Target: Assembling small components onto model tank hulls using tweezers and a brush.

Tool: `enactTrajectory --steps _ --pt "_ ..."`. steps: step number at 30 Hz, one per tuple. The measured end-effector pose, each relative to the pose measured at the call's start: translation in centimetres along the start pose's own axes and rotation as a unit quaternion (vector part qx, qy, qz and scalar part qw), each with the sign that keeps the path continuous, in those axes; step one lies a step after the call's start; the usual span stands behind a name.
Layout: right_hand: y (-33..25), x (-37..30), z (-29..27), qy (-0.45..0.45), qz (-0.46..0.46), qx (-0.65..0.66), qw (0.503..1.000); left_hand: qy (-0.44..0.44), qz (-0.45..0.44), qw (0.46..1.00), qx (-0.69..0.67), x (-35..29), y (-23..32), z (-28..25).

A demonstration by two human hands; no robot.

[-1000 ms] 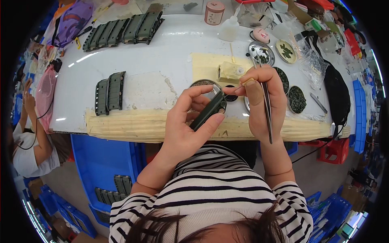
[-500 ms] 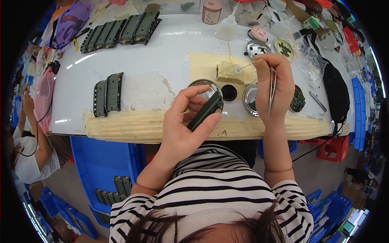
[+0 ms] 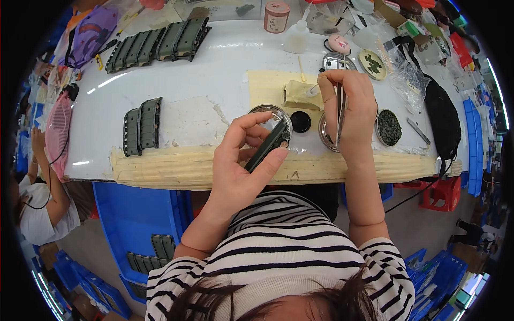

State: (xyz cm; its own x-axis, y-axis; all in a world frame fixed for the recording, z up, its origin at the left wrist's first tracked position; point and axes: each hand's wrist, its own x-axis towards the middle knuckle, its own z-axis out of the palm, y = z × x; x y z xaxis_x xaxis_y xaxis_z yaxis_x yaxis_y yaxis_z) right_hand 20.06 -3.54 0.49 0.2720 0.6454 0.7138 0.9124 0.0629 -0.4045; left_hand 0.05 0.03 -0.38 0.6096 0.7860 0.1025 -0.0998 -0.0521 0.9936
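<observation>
My left hand (image 3: 235,160) is closed round a long dark green plastic part (image 3: 266,145), held tilted between thumb and fingers. Over the small dishes, my right hand (image 3: 350,107) is closed, with steel tweezers (image 3: 340,109) lying along its palm. Its thumb and forefinger pinch a thin rod whose far end reaches a white tip (image 3: 312,91) at the yellow-taped block (image 3: 295,96). Below my left fingers stands a round metal dish (image 3: 257,110), partly hidden. A small round black pot (image 3: 301,122) sits between my hands.
Green parts stand in a row (image 3: 155,45) at the far left, with a smaller pair (image 3: 142,126) nearer. An oval dish of dark green bits (image 3: 388,127) and loose tweezers (image 3: 418,131) lie right. Behind are a squeeze bottle (image 3: 296,37) and pink tin (image 3: 276,17).
My right hand has moved left, bringing its fingertips closer to the taped block and uncovering more of the oval dish. My left hand has shifted slightly left with the green part.
</observation>
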Motion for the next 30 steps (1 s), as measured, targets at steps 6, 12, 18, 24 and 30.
enactTrajectory --steps 6,12,18,24,30 --pt "0.3 -0.4 -0.1 -0.049 -0.012 -0.034 0.998 0.004 -0.003 1.0 -0.007 0.0 -0.1 -0.1" --pt "-2.3 -0.9 -2.2 -0.033 0.13 0.134 0.982 0.004 -0.007 1.0 -0.003 0.0 0.0 -0.3" --pt "-3.9 -2.2 -2.5 -0.098 0.128 0.352 0.922 -0.002 -0.022 1.0 -0.019 0.1 -0.2 -0.3" --pt "-3.9 -2.6 -1.8 -0.088 0.158 0.49 0.853 -0.007 -0.024 0.999 -0.025 0.2 -0.4 -0.3" --pt "-3.7 -2.7 -1.4 -0.087 0.156 0.485 0.856 -0.01 -0.024 0.999 -0.019 0.1 -0.4 -0.2"
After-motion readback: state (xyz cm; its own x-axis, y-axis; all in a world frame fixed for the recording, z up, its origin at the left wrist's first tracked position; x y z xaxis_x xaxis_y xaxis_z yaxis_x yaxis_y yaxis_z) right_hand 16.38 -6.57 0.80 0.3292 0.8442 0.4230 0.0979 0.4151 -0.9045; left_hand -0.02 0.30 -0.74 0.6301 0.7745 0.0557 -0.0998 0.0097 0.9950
